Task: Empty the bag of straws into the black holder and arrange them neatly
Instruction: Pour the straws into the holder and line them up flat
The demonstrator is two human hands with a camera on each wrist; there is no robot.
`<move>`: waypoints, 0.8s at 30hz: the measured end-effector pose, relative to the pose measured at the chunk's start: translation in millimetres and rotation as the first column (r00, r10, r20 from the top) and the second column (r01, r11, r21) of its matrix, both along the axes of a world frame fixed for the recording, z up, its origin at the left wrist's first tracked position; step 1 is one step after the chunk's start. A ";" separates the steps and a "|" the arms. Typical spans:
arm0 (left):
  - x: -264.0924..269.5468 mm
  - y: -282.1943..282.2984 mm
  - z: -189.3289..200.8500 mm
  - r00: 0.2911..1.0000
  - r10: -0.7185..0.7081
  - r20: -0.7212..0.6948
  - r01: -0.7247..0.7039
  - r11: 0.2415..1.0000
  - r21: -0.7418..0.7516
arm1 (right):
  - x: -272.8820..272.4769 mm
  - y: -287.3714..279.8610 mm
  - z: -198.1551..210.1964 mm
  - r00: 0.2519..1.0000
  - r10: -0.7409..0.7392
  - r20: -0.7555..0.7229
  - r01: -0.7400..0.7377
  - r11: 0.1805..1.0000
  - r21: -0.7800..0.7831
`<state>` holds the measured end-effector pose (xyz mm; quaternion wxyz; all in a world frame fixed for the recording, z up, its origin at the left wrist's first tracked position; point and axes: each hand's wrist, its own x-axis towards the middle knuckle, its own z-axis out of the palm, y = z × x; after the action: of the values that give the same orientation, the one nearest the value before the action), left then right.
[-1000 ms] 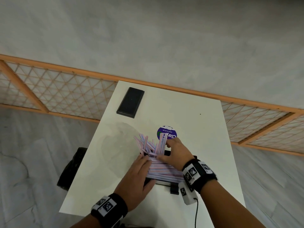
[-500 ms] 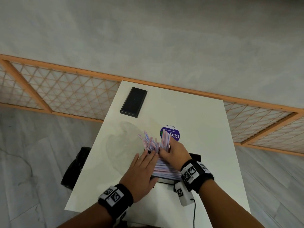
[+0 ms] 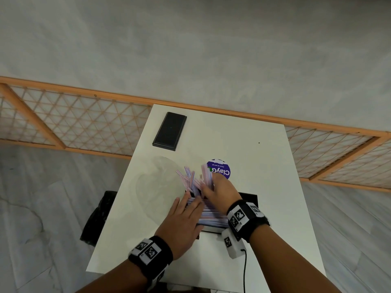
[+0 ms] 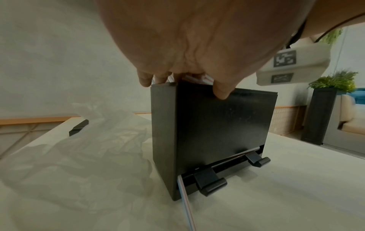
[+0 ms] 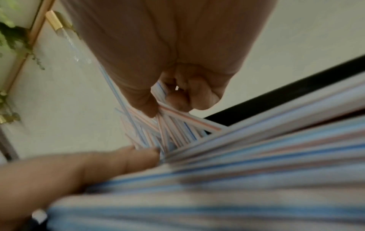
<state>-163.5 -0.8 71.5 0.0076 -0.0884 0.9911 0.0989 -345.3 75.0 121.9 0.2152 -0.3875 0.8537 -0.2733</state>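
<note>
The black holder stands on the white bench, filled with a pile of striped straws lying across its open top, some loose ends fanning out past its far edge. The left hand lies flat on the pile, fingers straight over the holder's rim, while the right hand pinches a bunch of the fanned straws between thumb and curled fingers. The empty clear bag lies crumpled just left of the holder.
</note>
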 end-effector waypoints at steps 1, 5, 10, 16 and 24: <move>0.7 -0.1 -0.7 1.000 -0.003 -0.001 0.003 1.000 -0.015 | -1.9 2.9 5.4 1.000 -0.014 0.006 0.014 1.000 -0.023; 1.9 0.4 -1.5 1.000 -0.004 -0.015 0.003 0.999 -0.035 | -14.0 18.0 34.5 0.998 -0.060 0.023 0.062 0.993 -0.100; -2.2 -0.2 0.5 1.000 0.009 -0.010 -0.010 0.999 -0.032 | -21.2 37.4 89.7 0.996 -0.040 -0.083 0.019 0.971 -0.239; -6.4 -0.9 5.0 0.999 0.024 -0.024 -0.021 0.995 0.095 | -4.5 52.7 130.0 0.960 0.171 -0.223 -0.202 0.971 -0.127; -0.5 -3.3 16.4 0.948 0.195 -0.254 -0.070 0.901 0.429 | 25.0 33.9 60.5 0.868 0.404 -0.289 -0.339 0.907 0.250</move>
<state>-163.9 -4.1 87.9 -0.1261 -0.1372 0.9292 0.3191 -320.3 108.9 182.4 0.1521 -0.5632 0.8088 -0.0736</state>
